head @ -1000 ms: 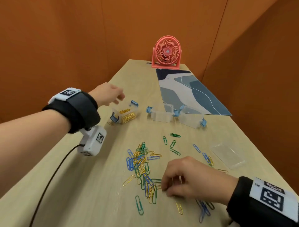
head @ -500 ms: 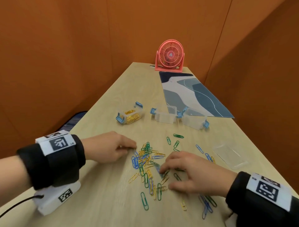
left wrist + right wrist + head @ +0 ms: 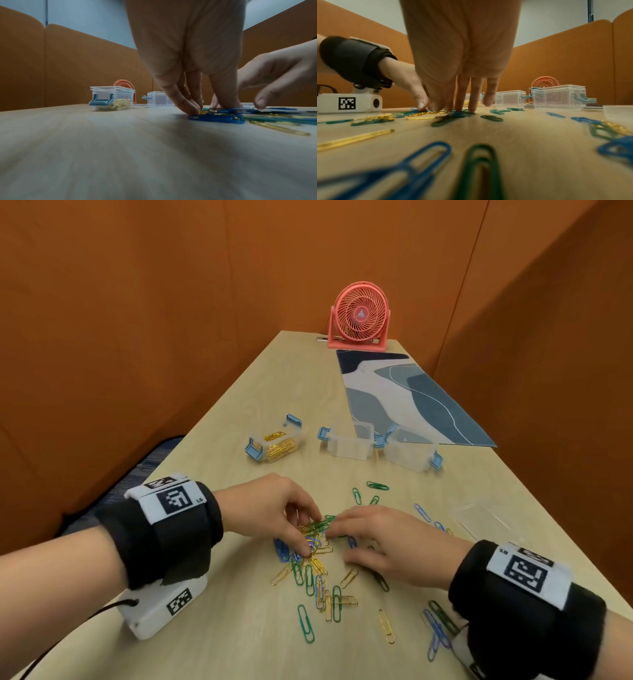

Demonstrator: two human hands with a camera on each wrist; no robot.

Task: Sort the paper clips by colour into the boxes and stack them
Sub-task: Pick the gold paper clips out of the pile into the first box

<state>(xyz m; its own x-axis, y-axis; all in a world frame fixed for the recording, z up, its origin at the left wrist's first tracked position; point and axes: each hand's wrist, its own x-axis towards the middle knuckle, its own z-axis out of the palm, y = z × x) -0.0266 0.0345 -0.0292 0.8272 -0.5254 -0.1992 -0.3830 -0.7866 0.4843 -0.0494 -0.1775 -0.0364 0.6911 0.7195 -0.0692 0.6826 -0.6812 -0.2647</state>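
Blue, green and gold paper clips (image 3: 317, 571) lie in a loose pile on the wooden table (image 3: 212, 628). My left hand (image 3: 306, 542) reaches down into the pile's left side, where its thumb and fingertips (image 3: 190, 108) pinch gold clips (image 3: 203, 112). My right hand (image 3: 340, 544) lies spread over the pile's right side, its straight fingers (image 3: 475, 102) pressing on clips. Behind stand three clear boxes with blue latches: one with gold clips (image 3: 274, 445) and two empty ones (image 3: 349, 443) (image 3: 409, 453).
A clear lid (image 3: 486, 518) lies at the right. Stray clips (image 3: 376, 486) are scattered towards the boxes and by my right wrist (image 3: 438, 625). A patterned mat (image 3: 407, 398) and a pink fan (image 3: 359, 316) sit at the far end. Orange partitions surround the table.
My left hand came back from the gold-clip box down to the pile and now pinches into it. My right hand slid up and left over the pile.
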